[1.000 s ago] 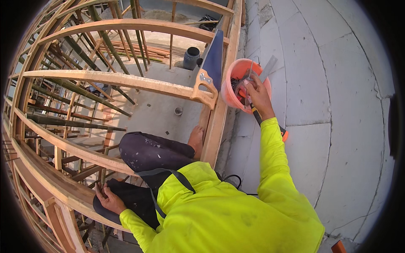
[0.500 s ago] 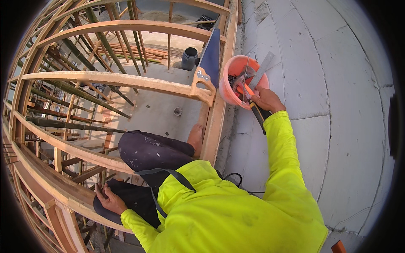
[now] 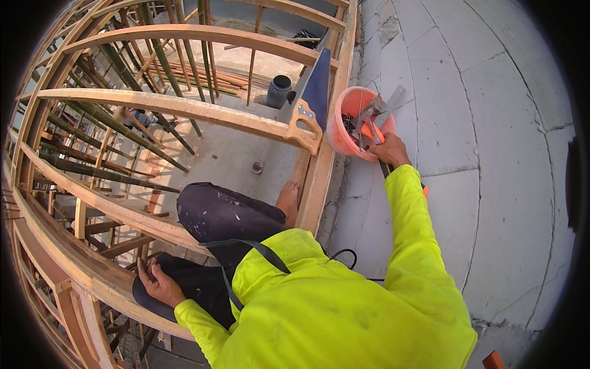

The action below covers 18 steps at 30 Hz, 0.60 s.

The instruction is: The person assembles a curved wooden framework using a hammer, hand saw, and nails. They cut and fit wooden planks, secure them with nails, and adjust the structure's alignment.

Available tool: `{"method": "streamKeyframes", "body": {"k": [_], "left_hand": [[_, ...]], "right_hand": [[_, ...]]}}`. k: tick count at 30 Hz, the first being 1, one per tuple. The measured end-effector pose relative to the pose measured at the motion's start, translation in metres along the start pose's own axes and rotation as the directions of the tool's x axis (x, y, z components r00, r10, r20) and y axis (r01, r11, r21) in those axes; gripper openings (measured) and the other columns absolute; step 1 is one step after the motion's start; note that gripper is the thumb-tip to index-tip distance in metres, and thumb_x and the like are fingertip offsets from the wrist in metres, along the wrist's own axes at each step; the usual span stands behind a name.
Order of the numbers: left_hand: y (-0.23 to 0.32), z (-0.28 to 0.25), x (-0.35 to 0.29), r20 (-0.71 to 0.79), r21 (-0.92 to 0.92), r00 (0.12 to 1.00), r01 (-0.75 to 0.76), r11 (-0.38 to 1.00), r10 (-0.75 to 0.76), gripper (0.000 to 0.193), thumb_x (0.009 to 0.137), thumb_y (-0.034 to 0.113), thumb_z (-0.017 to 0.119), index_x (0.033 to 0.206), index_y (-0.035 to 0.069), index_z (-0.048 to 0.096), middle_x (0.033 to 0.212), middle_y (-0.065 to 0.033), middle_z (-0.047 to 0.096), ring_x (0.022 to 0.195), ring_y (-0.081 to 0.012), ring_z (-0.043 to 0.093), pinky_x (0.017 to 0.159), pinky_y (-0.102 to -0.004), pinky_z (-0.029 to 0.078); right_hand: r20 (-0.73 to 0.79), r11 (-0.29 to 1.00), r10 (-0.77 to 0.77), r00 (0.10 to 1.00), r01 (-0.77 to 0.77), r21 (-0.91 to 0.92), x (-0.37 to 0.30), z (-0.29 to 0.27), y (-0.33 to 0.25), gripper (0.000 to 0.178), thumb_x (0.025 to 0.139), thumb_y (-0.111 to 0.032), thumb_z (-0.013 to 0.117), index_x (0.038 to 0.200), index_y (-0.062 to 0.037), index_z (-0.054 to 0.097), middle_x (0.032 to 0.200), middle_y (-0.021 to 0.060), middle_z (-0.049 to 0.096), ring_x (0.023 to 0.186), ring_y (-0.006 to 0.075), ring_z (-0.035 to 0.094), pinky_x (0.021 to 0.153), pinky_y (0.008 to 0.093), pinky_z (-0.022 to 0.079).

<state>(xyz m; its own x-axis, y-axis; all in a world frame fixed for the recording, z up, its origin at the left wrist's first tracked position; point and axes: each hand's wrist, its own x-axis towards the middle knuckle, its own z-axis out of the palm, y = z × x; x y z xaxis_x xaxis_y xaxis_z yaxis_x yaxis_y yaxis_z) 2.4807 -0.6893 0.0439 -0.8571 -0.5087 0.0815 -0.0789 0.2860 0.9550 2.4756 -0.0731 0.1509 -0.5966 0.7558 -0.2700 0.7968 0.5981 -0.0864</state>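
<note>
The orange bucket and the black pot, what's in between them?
Head view: a handsaw with a wooden handle rests between the orange bucket and black pot.

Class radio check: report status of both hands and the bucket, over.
Right hand at orange bucket rim, gripping a tool. Left hand flat on thigh. Handsaw beside bucket.

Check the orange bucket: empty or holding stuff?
Holding stuff. The orange bucket has metal tools sticking above its rim, and the right hand reaches in at its edge.
</note>
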Motion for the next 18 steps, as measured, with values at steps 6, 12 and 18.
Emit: {"method": "streamKeyframes", "body": {"k": [6,12,18], "left_hand": [[-0.01,-0.002,0.004,0.027,-0.018,0.999,0.031,0.999,-0.031,0.041,0.099,0.007,0.05,0.139,-0.006,0.047,0.127,-0.0202,0.06,0.109,-0.0241,0.063,0.094,-0.0321,0.049],[-0.017,0.004,0.003,-0.012,-0.085,1.0,-0.012,0.996,0.011,0.039,0.099,0.005,0.051,0.137,-0.007,0.049,0.125,-0.0207,0.061,0.108,-0.024,0.063,0.096,-0.0329,0.048],[-0.02,-0.004,0.006,-0.02,-0.069,1.0,-0.015,0.997,0.014,0.039,0.099,0.004,0.05,0.136,-0.008,0.049,0.13,-0.0209,0.06,0.109,-0.0249,0.064,0.097,-0.0336,0.049]], "right_hand": [[-0.186,0.969,-0.03,0.982,0.074,0.237,-0.02,-0.007,0.007,0.05,0.068,-0.029,0.074,0.102,0.0052,0.066,0.089,0.0182,0.07,0.079,0.0272,0.069,0.075,0.037,0.053],[-0.233,0.836,-0.032,0.972,0.154,0.527,-0.018,0.011,0.036,0.042,0.069,-0.025,0.072,0.096,0.0059,0.065,0.085,0.0191,0.069,0.078,0.0274,0.069,0.073,0.037,0.053],[-0.088,0.916,-0.143,0.986,0.098,-0.389,-0.039,-0.057,-0.012,0.037,0.067,-0.022,0.073,0.097,0.0004,0.069,0.1,0.02,0.07,0.094,0.0357,0.068,0.084,0.0425,0.055]]}}
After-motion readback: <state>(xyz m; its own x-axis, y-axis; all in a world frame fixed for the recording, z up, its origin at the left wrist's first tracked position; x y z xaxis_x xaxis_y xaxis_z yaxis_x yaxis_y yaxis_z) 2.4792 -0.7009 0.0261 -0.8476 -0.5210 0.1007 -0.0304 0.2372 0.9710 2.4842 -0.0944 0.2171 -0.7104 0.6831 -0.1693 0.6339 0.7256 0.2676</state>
